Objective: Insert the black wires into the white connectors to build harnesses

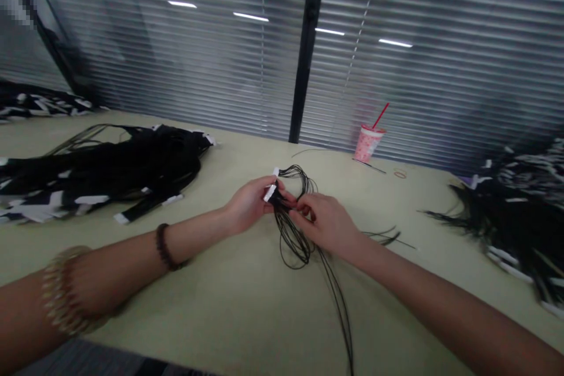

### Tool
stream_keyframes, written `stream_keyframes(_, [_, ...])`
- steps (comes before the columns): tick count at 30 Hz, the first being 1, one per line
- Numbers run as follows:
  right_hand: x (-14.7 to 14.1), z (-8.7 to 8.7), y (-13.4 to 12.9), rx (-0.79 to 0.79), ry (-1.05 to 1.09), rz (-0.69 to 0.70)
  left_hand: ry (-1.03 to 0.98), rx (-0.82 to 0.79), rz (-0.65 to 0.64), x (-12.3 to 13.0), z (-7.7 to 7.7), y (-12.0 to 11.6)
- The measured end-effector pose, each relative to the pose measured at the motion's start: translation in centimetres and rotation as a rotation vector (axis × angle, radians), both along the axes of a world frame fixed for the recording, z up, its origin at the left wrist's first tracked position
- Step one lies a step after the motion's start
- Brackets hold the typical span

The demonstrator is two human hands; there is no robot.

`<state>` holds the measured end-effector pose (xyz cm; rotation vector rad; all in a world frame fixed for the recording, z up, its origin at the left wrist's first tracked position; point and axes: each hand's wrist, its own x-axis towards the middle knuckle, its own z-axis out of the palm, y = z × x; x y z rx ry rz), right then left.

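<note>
Over the middle of the table, my left hand (253, 202) is closed on the white-tagged end of a looped bundle of thin black cords (288, 229). White tags (270, 192) stick out past its thumb. From the other side, my right hand (328, 223) pinches cords of the same bundle close to the left fingers. Some cords loop upward between the hands, others hang below. Several long strands trail down toward the table's front edge. The fingertips partly hide where the cords are gripped. A few loose black cords (388, 238) lie behind my right wrist.
A large pile of black cords with white tags (163, 158) lies at left, another (520, 211) at right, and more tagged cords (44, 100) at far left. A pink cup with a red straw (368, 144) stands at the back, near small rings (400, 174). Window blinds (198, 59) back the table (211, 305).
</note>
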<state>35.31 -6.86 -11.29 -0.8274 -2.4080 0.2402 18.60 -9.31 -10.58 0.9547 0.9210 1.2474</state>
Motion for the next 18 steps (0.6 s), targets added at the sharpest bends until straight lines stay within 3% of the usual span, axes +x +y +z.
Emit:
stream_keyframes(6, [0.5,0.0,2.3,-0.53,0.108,0.208,0.153,0.133,-0.031,-0.2,0.4,-0.4])
stream_keyframes(12, [1.0,1.0,2.3,-0.975,0.228,0.308,0.317,0.251,-0.071,0.0,0.0,-0.5])
stream_keyframes(18, [2.0,1.4,2.7,-1.113,0.159,0.336,0.359,0.215,-0.148,-0.1,-0.4,-0.4])
